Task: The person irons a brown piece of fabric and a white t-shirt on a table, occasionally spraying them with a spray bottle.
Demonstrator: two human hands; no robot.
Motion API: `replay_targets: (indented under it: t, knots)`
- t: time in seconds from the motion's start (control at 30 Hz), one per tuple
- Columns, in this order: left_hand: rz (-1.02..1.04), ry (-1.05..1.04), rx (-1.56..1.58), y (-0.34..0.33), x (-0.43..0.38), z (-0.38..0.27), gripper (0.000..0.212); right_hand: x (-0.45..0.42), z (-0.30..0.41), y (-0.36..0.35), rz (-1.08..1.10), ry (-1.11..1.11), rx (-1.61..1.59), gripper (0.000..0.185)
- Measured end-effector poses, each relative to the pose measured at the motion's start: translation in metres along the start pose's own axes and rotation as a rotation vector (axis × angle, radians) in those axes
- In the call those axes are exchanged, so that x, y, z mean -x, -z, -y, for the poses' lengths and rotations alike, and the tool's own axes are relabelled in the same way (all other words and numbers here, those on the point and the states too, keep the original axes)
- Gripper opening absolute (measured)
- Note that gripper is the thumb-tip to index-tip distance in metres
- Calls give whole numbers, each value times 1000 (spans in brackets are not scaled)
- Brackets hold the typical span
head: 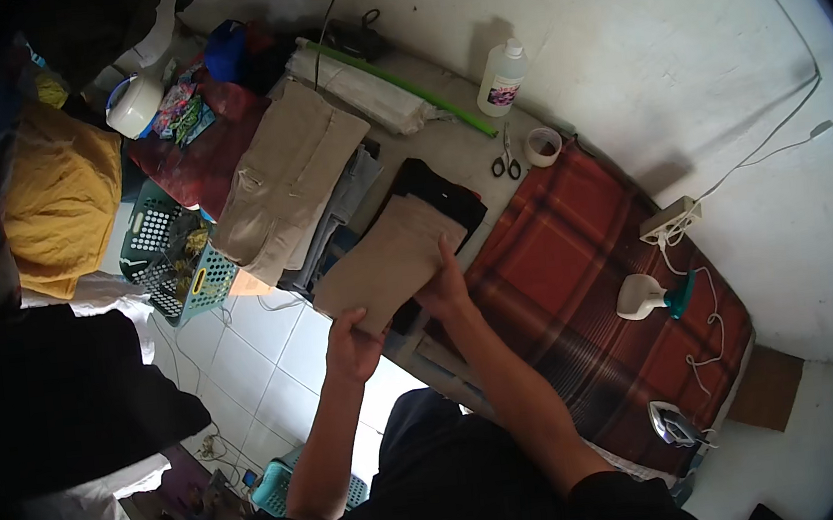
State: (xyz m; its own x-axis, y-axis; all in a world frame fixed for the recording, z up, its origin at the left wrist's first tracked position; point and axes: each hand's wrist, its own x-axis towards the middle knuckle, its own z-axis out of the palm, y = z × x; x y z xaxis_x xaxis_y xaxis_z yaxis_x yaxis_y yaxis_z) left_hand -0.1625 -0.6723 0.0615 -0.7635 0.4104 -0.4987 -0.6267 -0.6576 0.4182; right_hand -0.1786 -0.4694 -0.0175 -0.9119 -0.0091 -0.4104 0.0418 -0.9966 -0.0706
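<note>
A folded beige garment (390, 259) lies between my two hands, over a folded black garment (444, 197) on the table. My left hand (358, 344) grips its near left corner, thumb on top. On its right edge is my right hand (445, 280), thumb up and fingers hidden beneath the cloth. Just left of it rises a stack of folded trousers, with beige trousers (288, 174) on top and grey jeans (350, 199) below.
Scissors (505, 157), a tape roll (542, 147) and a plastic bottle (502, 79) stand or lie behind. On a red plaid cloth (545, 263) are a spray bottle (642, 297) and an electric iron (673, 425). A power strip (670, 219) and plastic basket (215, 279) flank the table.
</note>
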Motion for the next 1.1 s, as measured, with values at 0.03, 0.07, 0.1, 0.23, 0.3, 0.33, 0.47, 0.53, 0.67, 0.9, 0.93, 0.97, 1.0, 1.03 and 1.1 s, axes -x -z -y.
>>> replay_targets:
  t: [0.03, 0.07, 0.1, 0.23, 0.3, 0.33, 0.47, 0.53, 0.67, 0.9, 0.93, 0.97, 1.0, 1.03, 1.1]
  knots:
    - [26, -25, 2, -6, 4, -2, 59, -17, 10, 0, 2, 8, -1, 79]
    - [35, -18, -1, -10, 1, -4, 59, -31, 25, -1, -37, 26, 130, 72]
    - [64, -39, -49, -12, -2, -4, 63, -42, 41, 0, -83, 45, 260, 66]
    - [87, -120, -98, -4, -7, -20, 70, -52, 58, -53, -87, 10, 334, 56]
    - [110, -105, -113, -6, -19, -25, 70, -54, 71, -68, 6, 79, 351, 55]
    - [135, -89, -140, -6, -22, -26, 69, -52, 75, -71, 5, 75, 357, 55]
    - [81, -124, -202, 29, -49, 1, 69, -53, 87, -48, -21, 123, 399, 57]
    - [-74, -31, -196, 57, -66, 29, 66, -52, 96, -10, -104, 154, 441, 57]
    - [-181, -119, -414, 66, -50, 51, 65, -59, 98, 20, -136, 191, 560, 59]
    - [-410, -71, -765, 61, -34, 51, 58, -23, 89, 2, -676, 613, 1008, 51]
    - [-486, -229, -1099, 60, -31, 56, 58, -4, 102, 14, -708, 648, 993, 51]
    - [-539, -408, -1429, 58, -29, 60, 59, 22, 113, 29, -687, 725, 1224, 50]
    - [-477, -388, -1446, 58, -29, 67, 59, 55, 124, 46, -677, 786, 1459, 50]
    - [-361, -691, -1651, 61, -27, 70, 64, 91, 128, 58, -732, 807, 1444, 50]
    - [-146, -955, -1999, 71, -24, 73, 76, 177, 143, 80, -689, 726, 1929, 51]
